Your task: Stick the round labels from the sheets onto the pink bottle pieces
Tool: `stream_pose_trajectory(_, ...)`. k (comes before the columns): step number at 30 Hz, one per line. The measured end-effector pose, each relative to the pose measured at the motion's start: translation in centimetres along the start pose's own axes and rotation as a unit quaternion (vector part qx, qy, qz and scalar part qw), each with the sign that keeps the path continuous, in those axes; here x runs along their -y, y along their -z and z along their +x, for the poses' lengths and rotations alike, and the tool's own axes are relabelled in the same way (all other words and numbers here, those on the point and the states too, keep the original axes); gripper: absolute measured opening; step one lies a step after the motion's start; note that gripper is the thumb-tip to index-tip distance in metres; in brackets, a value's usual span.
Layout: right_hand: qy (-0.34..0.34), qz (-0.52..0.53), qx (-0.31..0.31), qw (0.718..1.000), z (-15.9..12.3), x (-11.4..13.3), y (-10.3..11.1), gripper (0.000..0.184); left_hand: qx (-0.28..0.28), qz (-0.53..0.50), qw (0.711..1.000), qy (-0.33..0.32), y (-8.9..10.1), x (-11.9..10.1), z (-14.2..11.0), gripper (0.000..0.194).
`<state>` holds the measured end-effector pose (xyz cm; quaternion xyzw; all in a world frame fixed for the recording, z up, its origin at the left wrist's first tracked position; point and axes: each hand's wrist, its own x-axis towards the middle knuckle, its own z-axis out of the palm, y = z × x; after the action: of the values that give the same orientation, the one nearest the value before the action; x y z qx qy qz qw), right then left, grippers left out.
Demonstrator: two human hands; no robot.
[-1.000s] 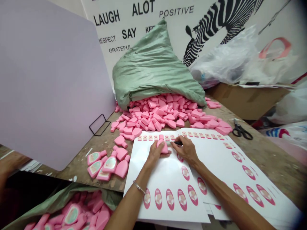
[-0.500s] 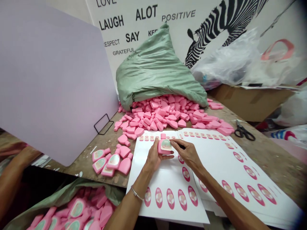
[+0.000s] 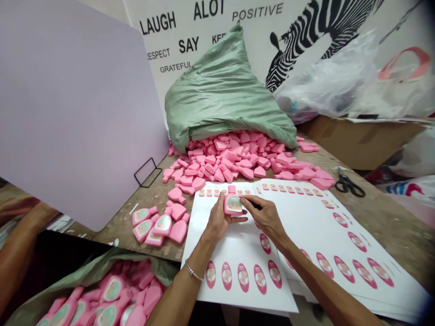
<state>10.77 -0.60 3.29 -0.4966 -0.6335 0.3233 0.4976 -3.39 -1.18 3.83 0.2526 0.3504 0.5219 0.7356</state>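
My left hand (image 3: 219,217) is closed around a small pink bottle (image 3: 232,211), held upright above the sticker sheets. A pale green arched label (image 3: 234,202) covers much of its front. At the label's right edge, the fingers of my right hand (image 3: 267,216) are pinched together; whether they grip the label or press it is hidden. Under both hands lies a white sheet (image 3: 226,246) with pink oval stickers and a row of small ones. A second stack of sticker sheets (image 3: 302,217) lies to the right. Left of the sheets, labelled bottles (image 3: 142,229) rest beside plain ones (image 3: 178,231).
Plain pink bottles (image 3: 224,163) spill from a green sack (image 3: 227,95) at the back. Black scissors (image 3: 349,184) lie at right, near a cardboard box (image 3: 360,140). A pale panel (image 3: 84,113) stands left, with another person's arm (image 3: 20,240) beyond. A lower sack (image 3: 112,253) contains labelled bottles.
The bottle has turned slightly, so its label faces me more squarely. Both hands stay close together on it. The view has shifted a little.
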Motion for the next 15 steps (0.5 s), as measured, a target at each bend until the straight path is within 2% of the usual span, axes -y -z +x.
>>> stream_pose_trajectory(5,0.013,-0.018,-0.009,1.0,0.07,0.18,-0.04,0.026,0.024,0.003,1.0,0.001,0.09,-0.09,0.01,0.045)
stream_pose_trajectory(8,0.021,-0.03,-0.01,0.999,0.05,0.44,-0.12,0.027,0.059,0.012,0.998,-0.02,0.22,-0.2,-0.16,0.029)
stream_pose_trajectory(10,0.025,-0.048,-0.013,0.998,0.02,0.54,-0.07,0.029,0.079,0.029,0.996,-0.035,0.34,-0.31,-0.33,0.025)
stream_pose_trajectory(13,0.029,-0.147,-0.026,0.988,0.14,0.52,0.38,0.034,0.091,0.032,0.995,-0.038,0.51,-0.48,-0.58,0.029)
stream_pose_trajectory(15,0.001,-0.211,-0.033,0.977,0.37,0.44,0.79,0.042,0.087,0.027,0.995,-0.032,0.53,-0.55,-0.78,0.028)
